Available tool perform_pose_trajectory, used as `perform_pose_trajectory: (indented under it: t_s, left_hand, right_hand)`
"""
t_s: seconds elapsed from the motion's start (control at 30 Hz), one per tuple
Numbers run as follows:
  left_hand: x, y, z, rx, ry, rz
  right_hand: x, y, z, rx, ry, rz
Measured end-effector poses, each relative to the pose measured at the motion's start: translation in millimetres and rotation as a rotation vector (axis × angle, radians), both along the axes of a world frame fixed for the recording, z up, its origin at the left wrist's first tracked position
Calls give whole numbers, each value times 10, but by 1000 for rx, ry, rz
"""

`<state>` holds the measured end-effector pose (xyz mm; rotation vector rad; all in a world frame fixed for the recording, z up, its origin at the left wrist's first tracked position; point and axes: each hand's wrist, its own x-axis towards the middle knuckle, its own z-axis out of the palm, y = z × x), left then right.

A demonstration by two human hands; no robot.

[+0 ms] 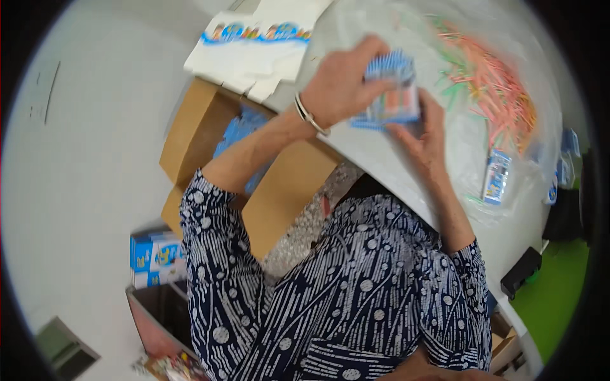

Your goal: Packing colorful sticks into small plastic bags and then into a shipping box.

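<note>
Where the dark blue sleeves with their white dots and stripes fill the lower part of the view, both forearms rise toward the near edge of a white table (pixel 381 165). Beside the left arm, below table level, stands an open corrugated cardboard box (pixel 190 127) with plain brown flaps and blue printed items inside; nearer on the floor lies a stack of blue and white printed cartons (pixel 155 257), and a darker brown box (pixel 159 317) sits just in front of it.

Above the table's near edge the left hand (pixel 340 86), a thin metal bangle (pixel 308 114) at its wrist, curls over the top of a small flat packet (pixel 394 92), fingers closed on its upper edge. The right hand (pixel 422 136) supports the same packet from below and from the right, fingers bent up against it. The packet is blurred; it shows blue and white stripes at the top and an orange-pink panel beneath.

Farther along the table, toward its right edge, lies a crinkled clear plastic sheet (pixel 464 165), glossy and wrinkled. On it rests a similar narrow blue packet (pixel 495 176), and beyond that a loose heap of thin straws (pixel 495 86), orange, pink and green. At the far left corner of the table sits a pile of flat white cartons (pixel 254 47) with a blue printed band. A small black block (pixel 520 272) lies by the table's near right edge.
</note>
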<state>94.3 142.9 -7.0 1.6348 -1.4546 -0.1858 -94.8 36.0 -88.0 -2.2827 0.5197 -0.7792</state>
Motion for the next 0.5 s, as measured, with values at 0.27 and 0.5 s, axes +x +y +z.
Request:
perform_pose_trajectory:
  t_s: [0.27, 0.5]
  left_hand:
    - [727, 1770, -4, 222, 186, 527]
    - [428, 2867, -1946, 468, 124, 653]
  right_hand:
    - [-49, 17, 89, 206, 154, -88]
    - [-139, -35, 164, 357, 150, -78]
